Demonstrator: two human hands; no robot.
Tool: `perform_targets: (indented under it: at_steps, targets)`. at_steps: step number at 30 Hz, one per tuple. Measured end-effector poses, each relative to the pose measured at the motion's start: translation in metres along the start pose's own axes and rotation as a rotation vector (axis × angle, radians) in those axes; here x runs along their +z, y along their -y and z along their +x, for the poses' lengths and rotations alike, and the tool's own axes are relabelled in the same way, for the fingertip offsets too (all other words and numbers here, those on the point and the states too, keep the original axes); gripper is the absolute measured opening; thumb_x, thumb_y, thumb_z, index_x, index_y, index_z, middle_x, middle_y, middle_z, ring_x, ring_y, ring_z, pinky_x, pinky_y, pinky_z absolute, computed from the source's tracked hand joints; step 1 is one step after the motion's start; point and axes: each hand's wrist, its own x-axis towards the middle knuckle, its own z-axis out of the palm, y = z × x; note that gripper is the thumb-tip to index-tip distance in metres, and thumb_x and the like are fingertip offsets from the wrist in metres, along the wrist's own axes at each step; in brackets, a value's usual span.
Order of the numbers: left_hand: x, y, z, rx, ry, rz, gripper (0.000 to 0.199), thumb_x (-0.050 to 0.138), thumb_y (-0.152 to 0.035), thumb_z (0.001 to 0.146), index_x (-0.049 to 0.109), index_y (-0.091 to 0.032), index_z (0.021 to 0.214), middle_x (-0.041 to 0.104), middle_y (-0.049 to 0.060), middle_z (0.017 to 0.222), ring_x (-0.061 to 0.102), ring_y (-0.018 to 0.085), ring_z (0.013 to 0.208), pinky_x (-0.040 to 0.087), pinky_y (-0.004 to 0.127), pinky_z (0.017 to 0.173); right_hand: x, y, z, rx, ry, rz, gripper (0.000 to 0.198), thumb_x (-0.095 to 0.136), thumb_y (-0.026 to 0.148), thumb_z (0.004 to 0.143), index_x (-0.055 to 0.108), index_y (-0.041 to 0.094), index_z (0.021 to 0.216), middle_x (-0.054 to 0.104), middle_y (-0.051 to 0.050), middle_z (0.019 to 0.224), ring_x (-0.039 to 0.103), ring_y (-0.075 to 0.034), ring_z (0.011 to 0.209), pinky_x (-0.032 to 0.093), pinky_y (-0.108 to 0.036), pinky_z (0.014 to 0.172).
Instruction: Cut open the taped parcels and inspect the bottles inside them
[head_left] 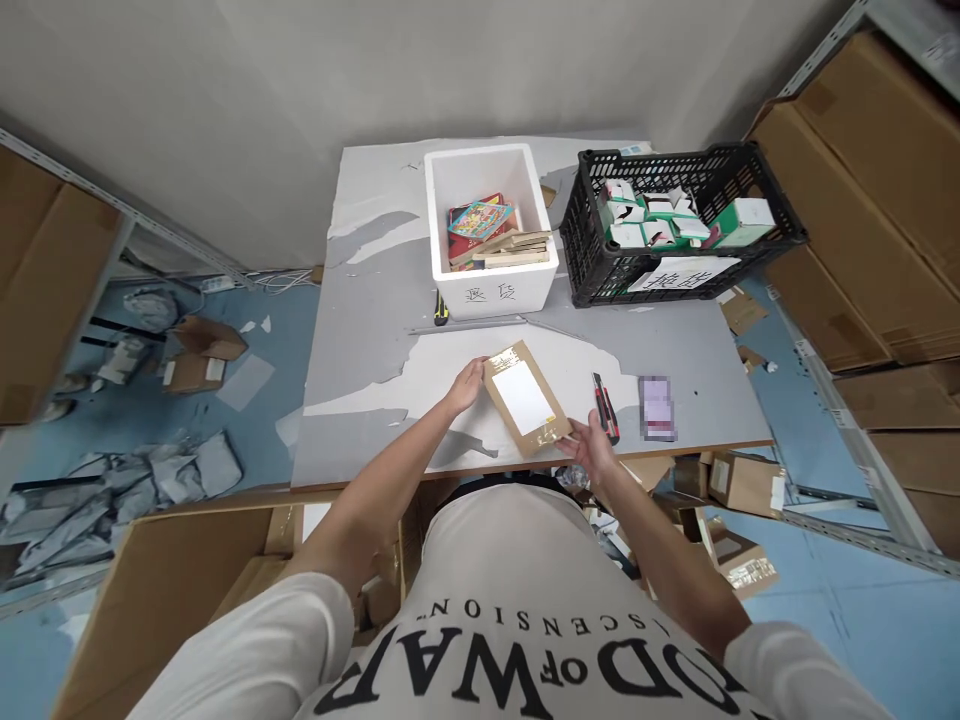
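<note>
Head view: on a grey, scuffed table (360,345), a flat cardboard parcel (507,424) lies between the person's two bare hands, slanted, its upper end toward eleven o'clock and its lower end toward five. A white label (523,397) covers most of its face, and shiny tape crosses both ends. Whether its underside touches the tabletop cannot be told.

Taking the parcel as the middle of the dial, the left hand (468,384) is between nine and ten o'clock, its fingers closed on the parcel's upper left edge. The right hand (589,447) is at four o'clock, partly open, fingers loosely spread with their tips touching the lower right corner and the thumb standing away; how firmly it grips, I cannot tell.

At three o'clock, just beside the right hand, lies a red-and-black utility knife (606,408), and past it a pixelated purple rectangle (657,408). Between ten and eleven is a yellow-and-black cutter (441,308), next to a white tub (495,292) near twelve, marked with handwritten characters and holding books (480,222). Between one and two stands a black crate (592,262) of green-and-white boxes (742,222). Grey bags (180,470) lie on the floor between eight and nine.
</note>
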Motion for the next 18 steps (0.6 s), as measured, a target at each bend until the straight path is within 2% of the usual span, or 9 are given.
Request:
perform_targets:
  at_steps: [2,4,6,8,11,18]
  targets:
    - [-0.003,0.003,-0.023,0.010,-0.113,0.055,0.056,0.032,-0.056,0.094,0.050,-0.020,0.132,0.050,0.011,0.140,0.039,0.025,0.135,0.022,0.041,0.118,-0.008,0.021,0.024,0.252,0.020,0.032,0.085,0.014,0.075,0.087,0.057,0.016,0.130,0.066,-0.019,0.120,0.066,-0.030,0.104,0.056,-0.049,0.086]
    - [-0.001,0.009,-0.048,-0.039,-0.202,0.071,0.059,0.033,-0.060,0.093,0.045,-0.022,0.136,0.045,0.011,0.144,0.032,0.027,0.140,0.014,0.044,0.120,-0.011,0.045,0.050,0.357,0.030,-0.029,0.083,0.020,0.075,0.088,0.060,0.013,0.126,0.068,-0.019,0.115,0.069,-0.028,0.098,0.057,-0.045,0.085]
    - [0.004,0.017,-0.071,-0.087,-0.254,0.032,0.065,0.035,-0.064,0.090,0.040,-0.023,0.140,0.039,0.012,0.147,0.025,0.029,0.143,0.009,0.046,0.121,-0.008,0.066,0.073,0.325,0.022,-0.130,0.082,0.025,0.074,0.088,0.065,0.009,0.118,0.070,-0.020,0.110,0.070,-0.027,0.091,0.059,-0.041,0.081]
    - [0.013,0.027,-0.091,-0.108,-0.267,-0.040,0.070,0.037,-0.068,0.088,0.036,-0.023,0.142,0.035,0.012,0.149,0.021,0.030,0.145,0.009,0.047,0.122,-0.002,0.082,0.091,0.268,0.002,-0.244,0.081,0.030,0.075,0.086,0.067,0.007,0.110,0.070,-0.021,0.108,0.070,-0.025,0.085,0.060,-0.039,0.076]
    - [0.024,0.042,-0.110,-0.121,-0.249,-0.148,0.074,0.040,-0.070,0.085,0.037,-0.024,0.142,0.033,0.011,0.150,0.019,0.030,0.146,0.010,0.047,0.122,0.008,0.093,0.108,0.247,-0.013,-0.388,0.080,0.037,0.076,0.083,0.068,0.006,0.104,0.070,-0.021,0.108,0.070,-0.023,0.078,0.060,-0.036,0.070]
    - [0.023,0.056,-0.109,-0.126,-0.282,-0.277,0.069,0.054,-0.068,0.080,0.048,-0.026,0.134,0.041,0.008,0.145,0.022,0.030,0.145,0.006,0.049,0.123,0.009,0.088,0.126,0.256,0.037,-0.396,0.073,0.037,0.073,0.086,0.069,0.008,0.094,0.073,-0.018,0.092,0.070,-0.022,0.079,0.059,-0.030,0.066]
